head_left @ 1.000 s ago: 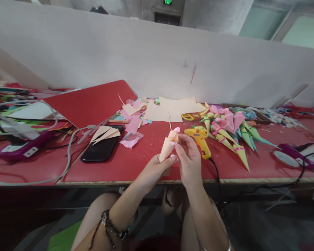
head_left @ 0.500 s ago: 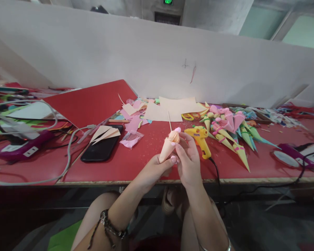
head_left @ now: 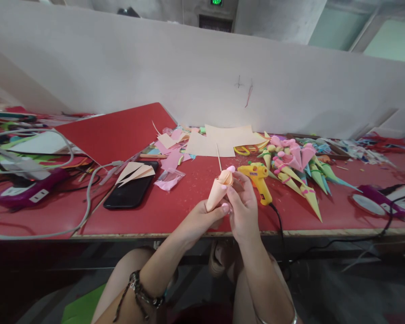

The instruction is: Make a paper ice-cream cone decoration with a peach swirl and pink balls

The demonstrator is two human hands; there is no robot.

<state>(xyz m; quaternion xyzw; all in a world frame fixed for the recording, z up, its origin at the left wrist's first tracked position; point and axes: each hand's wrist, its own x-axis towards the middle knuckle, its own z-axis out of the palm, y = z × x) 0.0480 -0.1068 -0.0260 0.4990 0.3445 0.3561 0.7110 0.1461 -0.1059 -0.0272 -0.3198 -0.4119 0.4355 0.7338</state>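
A peach paper cone [head_left: 215, 194] stands tilted between my two hands, over the front of the red table. A rounded, folded peach paper piece [head_left: 225, 177] shows in its mouth. My left hand [head_left: 205, 219] is closed around the cone's lower end, its thumb with a pink nail pointing right. My right hand [head_left: 243, 202] pinches the cone's upper rim between thumb and fingers, with pink nails showing at the tips. A thin stick [head_left: 218, 157] lies just behind the cone. To the right of my right hand is a yellow glue gun [head_left: 259, 177].
A black phone [head_left: 126, 195] with peach paper pieces [head_left: 135, 173] on it lies left. Finished-looking paper cones [head_left: 295, 166] are heaped right. Paper scraps [head_left: 171, 155], peach sheets [head_left: 222, 139] and a red board [head_left: 121, 130] line the back. Purple power strips [head_left: 30, 191] and cables flank both sides.
The cone and both hands have shifted very slightly, with the cone's top a little lower and to the right. Both hands keep the same hold; the table things stay put.
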